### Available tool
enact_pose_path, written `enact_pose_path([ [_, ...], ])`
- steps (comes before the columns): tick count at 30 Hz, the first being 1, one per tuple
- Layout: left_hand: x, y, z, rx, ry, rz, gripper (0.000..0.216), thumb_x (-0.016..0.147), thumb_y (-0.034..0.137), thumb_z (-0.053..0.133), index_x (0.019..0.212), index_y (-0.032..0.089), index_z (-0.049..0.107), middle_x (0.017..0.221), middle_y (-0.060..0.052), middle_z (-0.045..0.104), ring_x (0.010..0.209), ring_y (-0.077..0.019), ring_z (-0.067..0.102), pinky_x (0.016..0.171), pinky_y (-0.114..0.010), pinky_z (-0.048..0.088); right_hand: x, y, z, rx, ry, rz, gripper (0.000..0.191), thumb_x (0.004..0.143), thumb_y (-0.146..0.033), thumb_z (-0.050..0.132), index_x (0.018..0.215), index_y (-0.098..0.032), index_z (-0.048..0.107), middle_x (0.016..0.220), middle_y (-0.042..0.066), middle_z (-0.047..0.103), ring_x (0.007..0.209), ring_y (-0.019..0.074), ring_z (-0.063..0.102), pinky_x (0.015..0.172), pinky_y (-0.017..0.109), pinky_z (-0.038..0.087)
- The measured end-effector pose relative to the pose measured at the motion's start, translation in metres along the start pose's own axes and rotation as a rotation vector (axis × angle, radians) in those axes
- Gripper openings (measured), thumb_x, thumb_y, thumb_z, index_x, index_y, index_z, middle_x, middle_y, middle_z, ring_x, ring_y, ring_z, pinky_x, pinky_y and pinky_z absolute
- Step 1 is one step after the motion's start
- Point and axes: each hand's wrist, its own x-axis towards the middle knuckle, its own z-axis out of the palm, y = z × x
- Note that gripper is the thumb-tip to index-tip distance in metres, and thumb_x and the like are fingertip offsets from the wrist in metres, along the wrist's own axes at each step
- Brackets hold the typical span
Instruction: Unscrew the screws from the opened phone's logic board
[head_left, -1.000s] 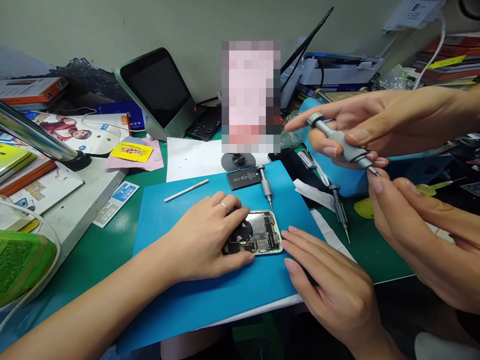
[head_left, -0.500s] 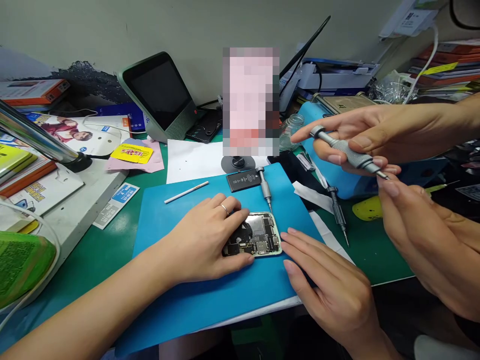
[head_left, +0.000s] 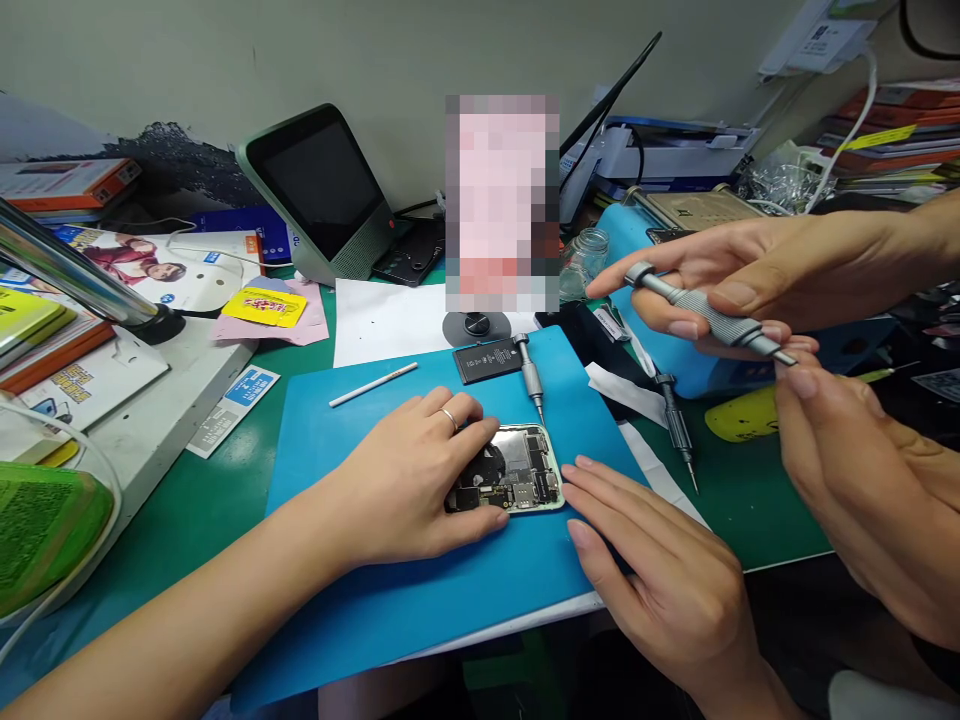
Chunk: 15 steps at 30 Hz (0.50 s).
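An opened smartphone (head_left: pixel 519 462) lies on the blue mat (head_left: pixel 420 590), its circuit board and metal parts exposed. My left hand (head_left: pixel 416 475), with a ring on one finger, is over the phone's left end, thumb at the near edge and fingers at the far edge. Stretched flat on the mat, my right hand (head_left: pixel 667 575) holds nothing, and its fingertips meet the phone's right edge. Just behind the phone, a grey screwdriver (head_left: pixel 530 378) lies with its handle end against a black phone battery (head_left: pixel 484 362). A white stick (head_left: pixel 373 385) rests farther left.
At the right, another person's hands (head_left: pixel 832 400) hold a grey screwdriver (head_left: pixel 720 320) by handle and tip. A third screwdriver (head_left: pixel 677 425) lies beside the mat. A smart display (head_left: pixel 315 190) stands behind, and a green sponge (head_left: pixel 52 535) is at the left edge.
The other person's hands and their screwdriver have shifted slightly right. My hands, the phone and the things on the mat have not visibly moved.
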Motion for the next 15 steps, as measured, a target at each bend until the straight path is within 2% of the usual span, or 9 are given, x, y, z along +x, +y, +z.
enact_pose_path([
  [15,-0.0001,-0.0003,0.0001,-0.006,-0.007,-0.003,0.054,0.098,0.057,0.070,0.129,0.012,0.072,0.124,-0.015,0.069,0.099,-0.0315,0.062,0.084,-0.051,0.055,0.0009,0.0018,0.0016,0.013,0.000,0.009,0.024,0.099,-0.014,0.073,0.122,-0.016,0.080,0.122,0.011,0.086,0.118,0.0267,0.083,0.099,0.038,0.073],
])
